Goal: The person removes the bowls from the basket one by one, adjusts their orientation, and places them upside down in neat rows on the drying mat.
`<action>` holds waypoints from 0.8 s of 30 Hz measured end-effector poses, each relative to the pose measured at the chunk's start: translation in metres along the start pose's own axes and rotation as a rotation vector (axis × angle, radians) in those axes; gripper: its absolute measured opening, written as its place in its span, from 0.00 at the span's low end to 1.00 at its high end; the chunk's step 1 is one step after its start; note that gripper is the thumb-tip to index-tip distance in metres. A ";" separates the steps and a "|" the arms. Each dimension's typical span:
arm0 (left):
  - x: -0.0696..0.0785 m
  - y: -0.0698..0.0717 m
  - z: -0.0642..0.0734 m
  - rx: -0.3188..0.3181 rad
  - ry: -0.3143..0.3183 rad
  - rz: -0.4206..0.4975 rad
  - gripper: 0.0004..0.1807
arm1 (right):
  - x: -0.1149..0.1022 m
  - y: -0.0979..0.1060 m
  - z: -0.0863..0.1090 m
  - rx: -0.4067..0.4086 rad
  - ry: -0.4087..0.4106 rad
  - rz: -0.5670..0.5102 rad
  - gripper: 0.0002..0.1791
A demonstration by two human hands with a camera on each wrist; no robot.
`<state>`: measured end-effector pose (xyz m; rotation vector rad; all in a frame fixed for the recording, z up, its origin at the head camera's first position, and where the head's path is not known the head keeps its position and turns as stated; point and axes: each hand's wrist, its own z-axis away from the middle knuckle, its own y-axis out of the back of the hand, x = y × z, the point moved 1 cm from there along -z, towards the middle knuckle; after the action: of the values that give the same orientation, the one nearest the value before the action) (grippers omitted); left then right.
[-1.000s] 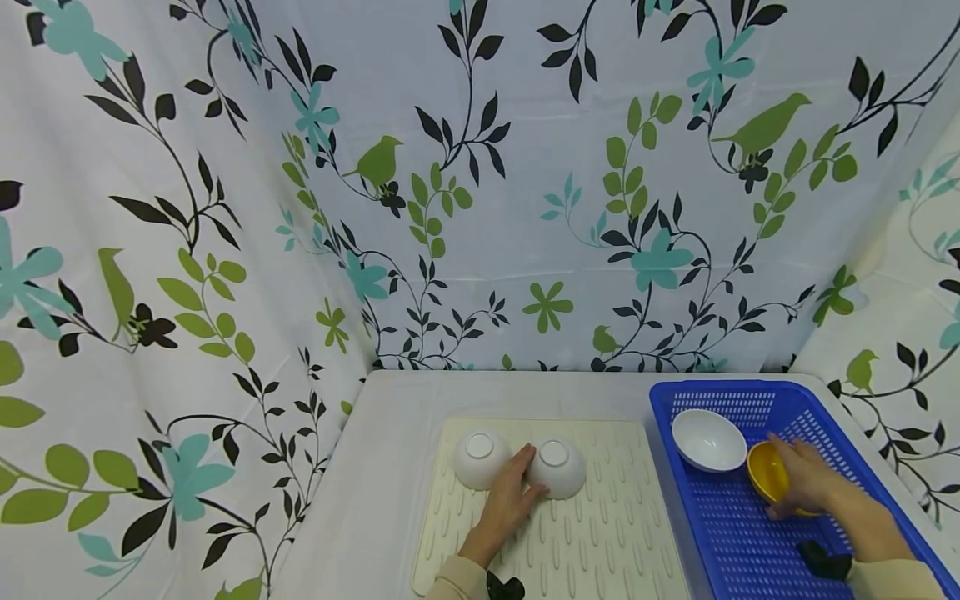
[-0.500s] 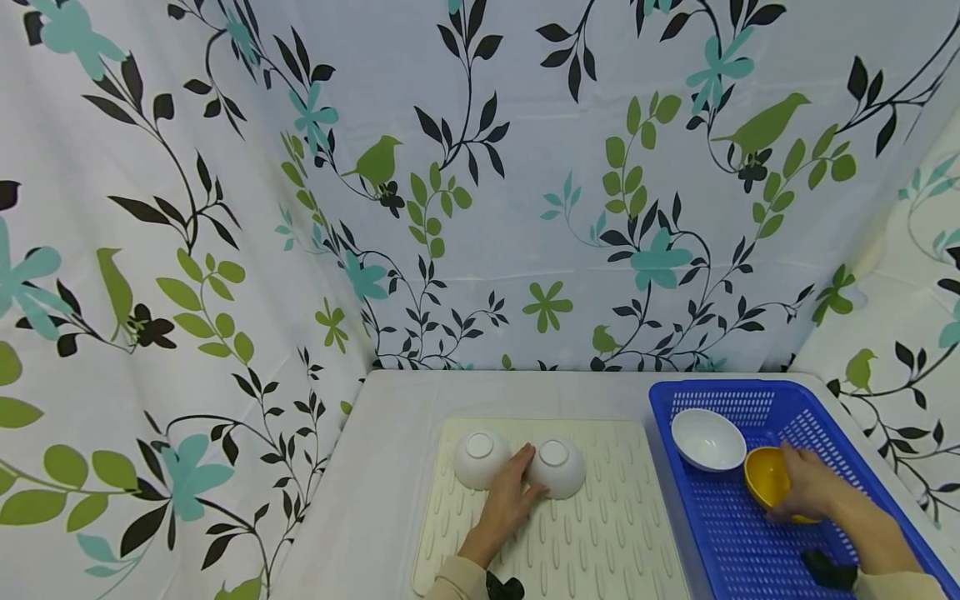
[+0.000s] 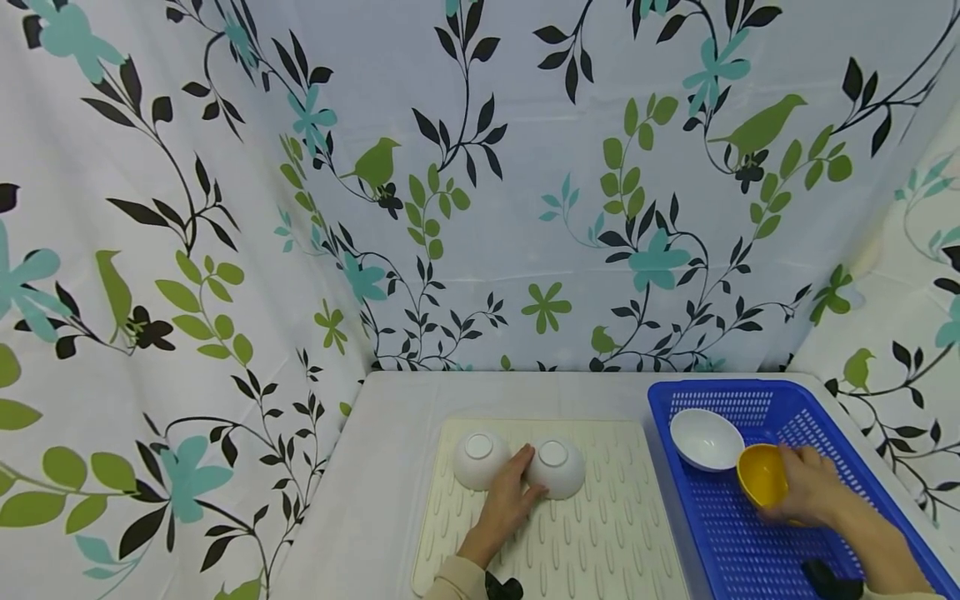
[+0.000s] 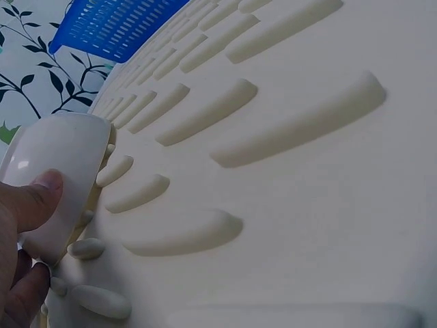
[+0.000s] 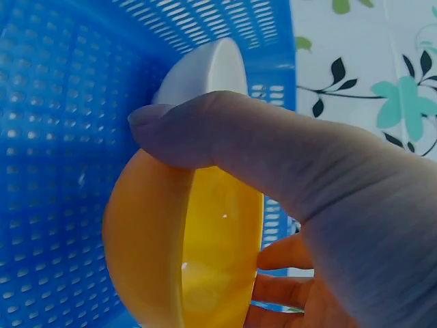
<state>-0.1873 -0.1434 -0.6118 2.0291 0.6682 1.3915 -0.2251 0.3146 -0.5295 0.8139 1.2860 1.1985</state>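
Note:
Two white bowls stand upside down side by side on a ribbed cream mat. My left hand reaches between them and holds the right white bowl, its thumb on the outer wall; the left white bowl is beside the fingers. In the left wrist view, the thumb lies on the held bowl's side. Inside the blue basket, my right hand grips a tilted yellow bowl. The right wrist view shows the thumb over its edge and fingers at its opposite rim.
Another white bowl sits in the basket, mouth up, next to the yellow one. The basket stands right of the mat on a white table. Patterned curtains hang behind and at both sides.
My right hand has shifted the yellow bowl slightly left within the basket, toward the white bowl there. The left hand and the two upturned bowls have stayed put.

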 end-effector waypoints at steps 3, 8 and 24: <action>-0.001 0.000 0.000 -0.002 0.001 0.001 0.37 | -0.007 0.005 0.003 0.025 0.002 -0.008 0.70; 0.001 0.002 0.000 -0.005 0.009 0.012 0.37 | -0.017 0.013 0.007 0.065 0.004 -0.019 0.72; 0.005 0.003 0.000 -0.012 0.019 0.014 0.38 | -0.067 0.037 0.025 0.202 0.077 -0.084 0.70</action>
<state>-0.1853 -0.1422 -0.6066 2.0176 0.6537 1.4217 -0.2006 0.2632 -0.4719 0.8571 1.5077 1.0533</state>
